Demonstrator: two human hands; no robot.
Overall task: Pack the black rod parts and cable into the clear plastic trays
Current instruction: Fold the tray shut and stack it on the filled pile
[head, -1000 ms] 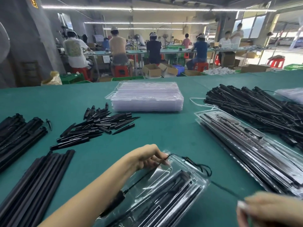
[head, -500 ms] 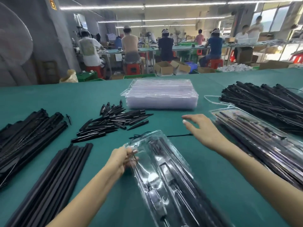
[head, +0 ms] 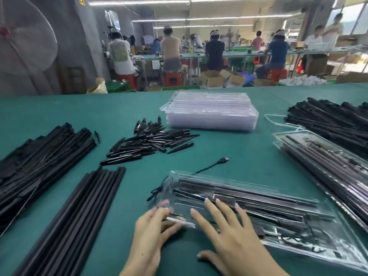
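Near the front edge of the green table (head: 229, 156), a clear plastic tray (head: 258, 212) lying flat, long axis running from front centre toward the front right corner, black rod parts (head: 249, 193) visible through its clear plastic. Left hand (head: 151, 232) at the tray's near left corner, fingers curled onto the plastic edge there; whether pinching or only pressing, cannot tell. Right hand (head: 229, 236) spread flat, fingers straight and apart, fingertips (head: 207, 200) pressing on the tray's top, thumb down on the table. Hands close together, both on the same end of the tray.

Black cable (head: 211, 167) trailing out from the tray's far left corner, plug end (head: 223, 160) lying on the bare table just beyond the tray, a tangle of the cable (head: 157, 191) showing beside the tray's left end.

Toward the far edge, centre, a stack of empty clear trays (head: 211, 112). Between that stack and the left side, a loose heap of short pointed black pieces (head: 147, 140). Along the left edge, a pile of long black parts (head: 39, 154); just beside it toward the front, a neat bundle of long black rods (head: 79, 216) running to the front edge. At the right edge, filled clear trays (head: 322, 162) stacked at a slant, and beyond them, toward the far right corner, another heap of black rods (head: 334, 118).

Behind the table, people seated on red stools (head: 172, 78) at a long workbench (head: 199, 54), backs turned; cardboard boxes (head: 213, 78) on the floor.
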